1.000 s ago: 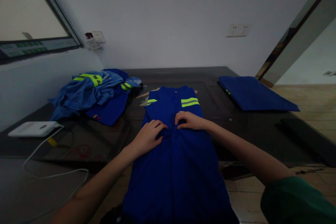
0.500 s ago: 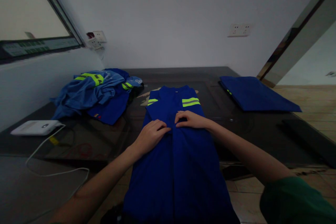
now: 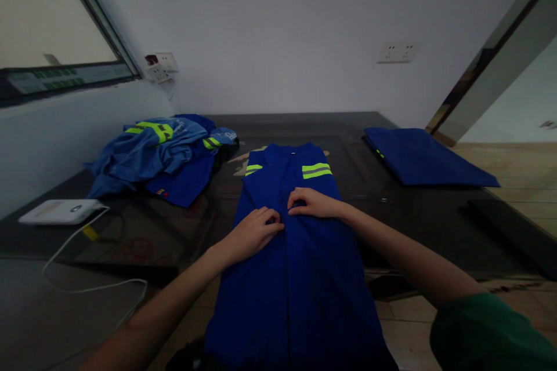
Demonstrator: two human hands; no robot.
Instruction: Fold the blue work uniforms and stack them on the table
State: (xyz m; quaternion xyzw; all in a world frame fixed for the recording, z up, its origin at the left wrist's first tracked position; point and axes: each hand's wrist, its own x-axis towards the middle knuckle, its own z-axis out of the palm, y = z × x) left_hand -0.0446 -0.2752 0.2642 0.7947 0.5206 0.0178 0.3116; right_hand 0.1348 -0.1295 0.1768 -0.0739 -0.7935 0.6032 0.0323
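Note:
A dark blue work jacket (image 3: 322,272) with yellow-green reflective strips lies front up, its collar on the table and its lower part hanging over the near edge. My left hand (image 3: 255,232) rests on the left front panel, thumb and fingers pinched at the centre edge. Just opposite and slightly higher, my right hand (image 3: 315,203) pinches the right front panel by its centre edge. The two front edges lie side by side between my hands. Exactly how much cloth sits between the fingertips is hidden.
On the dark table (image 3: 348,145), a pile of blue clothes (image 3: 152,151) lies at left and a folded blue garment (image 3: 429,156) at right. A white power bank (image 3: 61,211) with a white cable (image 3: 61,249) sits front left. A flat black object (image 3: 511,232) lies front right.
My left hand has slid a little down the jacket's front edge, toward me. My right hand has shifted slightly down as well. The rest stays in place.

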